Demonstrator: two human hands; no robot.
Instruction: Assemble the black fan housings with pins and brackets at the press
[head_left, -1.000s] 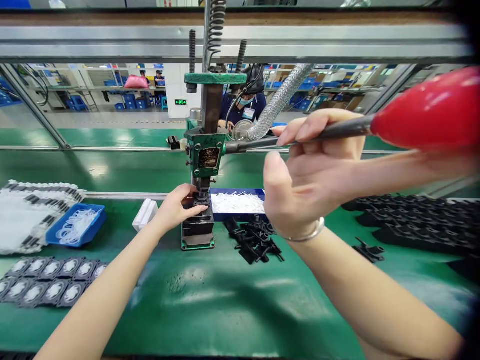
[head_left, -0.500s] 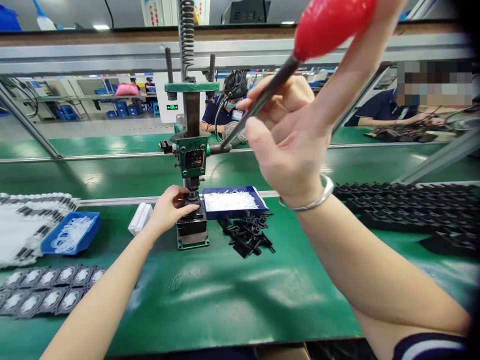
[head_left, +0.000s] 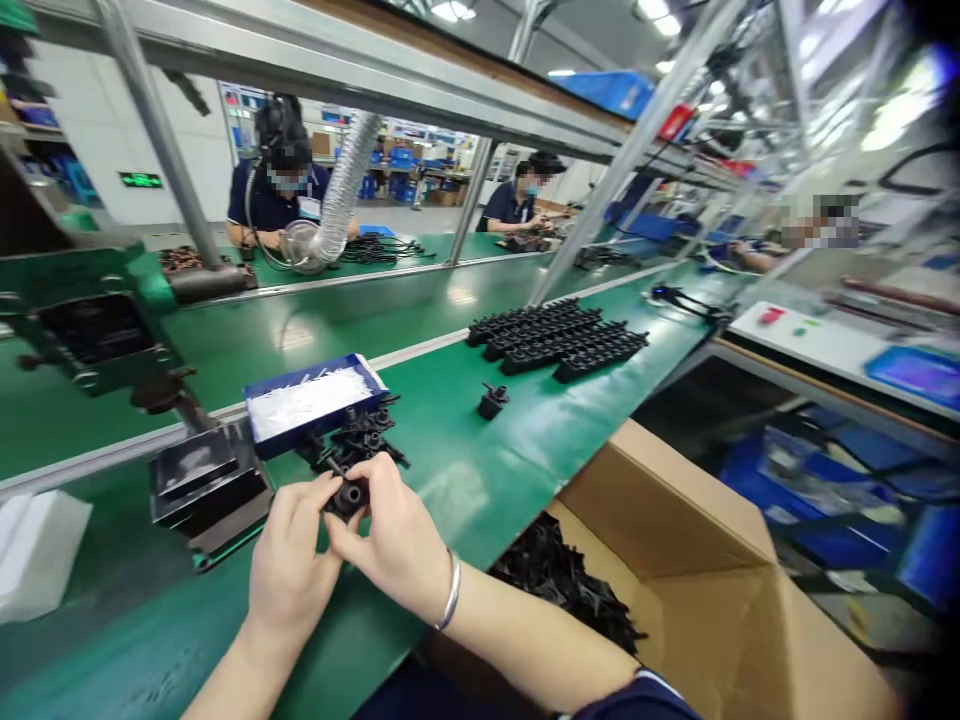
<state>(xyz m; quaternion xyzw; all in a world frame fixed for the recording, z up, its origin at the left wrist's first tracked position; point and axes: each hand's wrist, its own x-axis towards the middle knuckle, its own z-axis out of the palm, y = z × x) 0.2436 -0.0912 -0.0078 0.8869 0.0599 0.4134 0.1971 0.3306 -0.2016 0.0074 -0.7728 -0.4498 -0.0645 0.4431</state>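
Both my hands meet over the green table near its front edge. My left hand [head_left: 289,560] and my right hand [head_left: 394,540] pinch one small black plastic part [head_left: 346,497] between their fingertips. A silver bangle sits on my right wrist. Just behind the hands lies a loose pile of black parts [head_left: 360,437]. A blue tray of white pieces [head_left: 311,400] stands behind that pile. The green hand press [head_left: 97,325] stands at the left, with its black base block [head_left: 206,485] beside my left hand.
An open cardboard box [head_left: 675,560] holding black parts sits below the table's edge at the right. Rows of black parts [head_left: 559,340] lie farther along the table; one single part [head_left: 491,400] lies apart. People work across the conveyor beside a flexible silver duct [head_left: 341,190].
My right hand let go of the red-knobbed press lever and came down. My left hand left the press base. Both now hold a black part, and the view has swung right.
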